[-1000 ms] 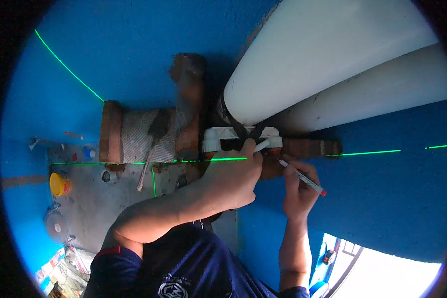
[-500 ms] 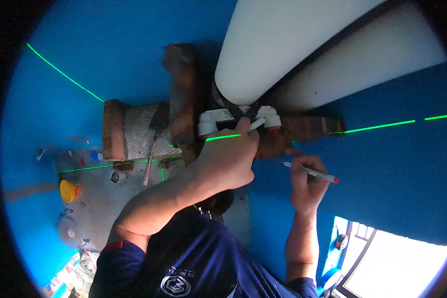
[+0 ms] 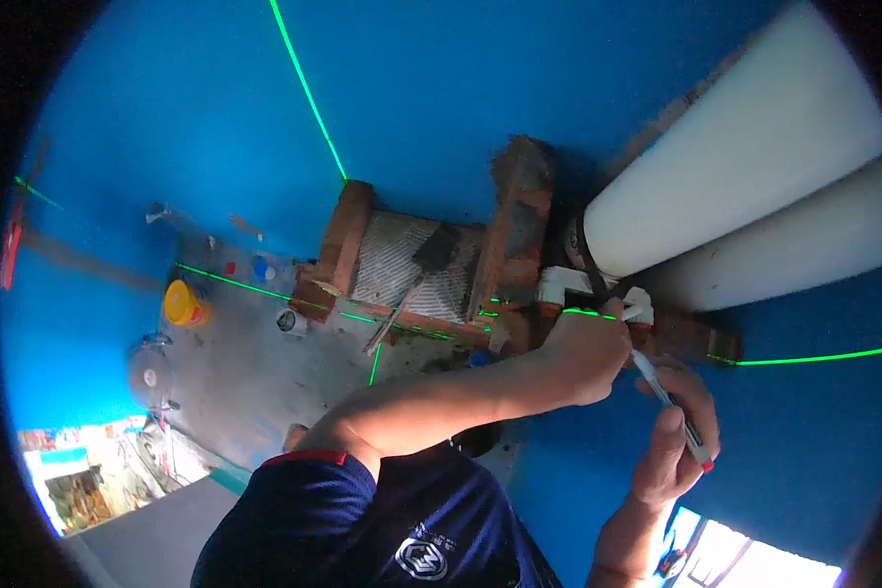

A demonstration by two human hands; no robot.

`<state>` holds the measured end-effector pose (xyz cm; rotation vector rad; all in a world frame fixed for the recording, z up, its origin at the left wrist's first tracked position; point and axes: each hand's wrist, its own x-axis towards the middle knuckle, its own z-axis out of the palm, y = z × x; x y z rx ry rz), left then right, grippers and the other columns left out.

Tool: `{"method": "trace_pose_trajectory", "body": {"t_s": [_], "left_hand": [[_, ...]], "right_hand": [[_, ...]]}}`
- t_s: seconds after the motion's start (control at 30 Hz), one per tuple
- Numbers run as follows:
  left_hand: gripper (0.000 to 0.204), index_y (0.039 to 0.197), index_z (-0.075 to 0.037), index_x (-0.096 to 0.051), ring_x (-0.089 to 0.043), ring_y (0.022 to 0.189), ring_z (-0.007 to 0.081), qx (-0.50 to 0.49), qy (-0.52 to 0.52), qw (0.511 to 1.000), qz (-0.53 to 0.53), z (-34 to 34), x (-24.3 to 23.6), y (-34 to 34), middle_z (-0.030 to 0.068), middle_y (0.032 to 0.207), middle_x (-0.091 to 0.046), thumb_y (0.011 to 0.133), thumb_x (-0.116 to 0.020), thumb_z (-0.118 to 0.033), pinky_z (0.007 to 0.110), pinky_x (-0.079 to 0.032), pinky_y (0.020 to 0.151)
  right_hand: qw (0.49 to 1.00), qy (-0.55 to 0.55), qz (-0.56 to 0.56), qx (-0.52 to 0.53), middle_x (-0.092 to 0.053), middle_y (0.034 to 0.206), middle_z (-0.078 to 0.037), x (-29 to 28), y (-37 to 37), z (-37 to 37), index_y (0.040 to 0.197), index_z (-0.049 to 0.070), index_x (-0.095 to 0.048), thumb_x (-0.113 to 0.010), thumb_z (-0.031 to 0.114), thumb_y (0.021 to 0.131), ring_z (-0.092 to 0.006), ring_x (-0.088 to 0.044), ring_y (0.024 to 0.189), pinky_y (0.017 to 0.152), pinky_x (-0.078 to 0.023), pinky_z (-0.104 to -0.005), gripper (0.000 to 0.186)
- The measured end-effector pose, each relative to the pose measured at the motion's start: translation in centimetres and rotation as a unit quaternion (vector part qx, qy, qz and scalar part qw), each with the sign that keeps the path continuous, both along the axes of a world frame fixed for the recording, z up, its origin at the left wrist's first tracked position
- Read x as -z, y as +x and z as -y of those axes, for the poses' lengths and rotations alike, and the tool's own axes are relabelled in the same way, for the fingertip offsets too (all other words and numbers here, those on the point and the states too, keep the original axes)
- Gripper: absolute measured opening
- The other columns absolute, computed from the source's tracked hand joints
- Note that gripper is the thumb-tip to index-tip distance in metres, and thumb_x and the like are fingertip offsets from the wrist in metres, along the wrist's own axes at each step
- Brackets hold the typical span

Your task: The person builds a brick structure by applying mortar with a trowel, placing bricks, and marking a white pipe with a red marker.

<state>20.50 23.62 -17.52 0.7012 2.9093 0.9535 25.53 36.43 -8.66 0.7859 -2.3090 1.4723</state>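
Note:
My right hand is closed around a slim pen with a pale body and a red end, its light tip pointing up toward my left hand. My left hand reaches across with curled fingers, against the white pipe fittings at the foot of the large white pipes. A short white piece sticks out by its fingertips; whether they grip it is hard to make out. A green laser line crosses the back of this hand.
Two thick white pipes slant up at the right. A low brick frame holds a ridged grey slab, where a long-handled trowel lies. On the floor to the left are a yellow bucket and a white cup-like container. Blue walls surround this.
The view has swung left, so the scene sits further right. My right hand has come up closer to my left hand, and the pen now tilts with its tip upward.

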Motion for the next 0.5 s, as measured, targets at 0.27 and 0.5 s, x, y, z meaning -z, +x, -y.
{"method": "trace_pose_trajectory", "body": {"t_s": [0.27, 0.5], "left_hand": [[0.018, 0.098, -0.014, -0.059, -0.062, 0.087, 0.0210, -0.049, 0.093, 0.992, -0.074, -1.6, 1.3, 0.7, 0.0052, 0.094, -0.062, 0.085, -0.055, -0.026, 0.036, -0.050, 0.067], [0.034, 0.122, -0.013, -0.052, -0.047, 0.111, 0.0175, -0.010, 0.103, 0.992, -0.069, -1.3, 1.0, 1.0, 0.0058, 0.118, -0.050, 0.092, -0.047, -0.028, 0.033, -0.040, 0.095]], "right_hand": [[0.986, 0.145, 0.077, -0.001, -0.064, 0.087, -0.012, -1.0, -3.8, 4.8, 0.091, 0.001, -0.064, -0.065, 0.004, 0.081, -0.0196, -0.061, 0.078, 0.069, -0.047, -0.0288, 0.010], [0.981, 0.149, 0.108, -0.055, -0.067, 0.088, -0.013, 0.8, -3.8, 5.4, 0.089, 0.002, -0.067, -0.068, 0.006, 0.077, -0.0271, -0.064, 0.085, 0.079, -0.049, -0.0338, 0.012]]}}
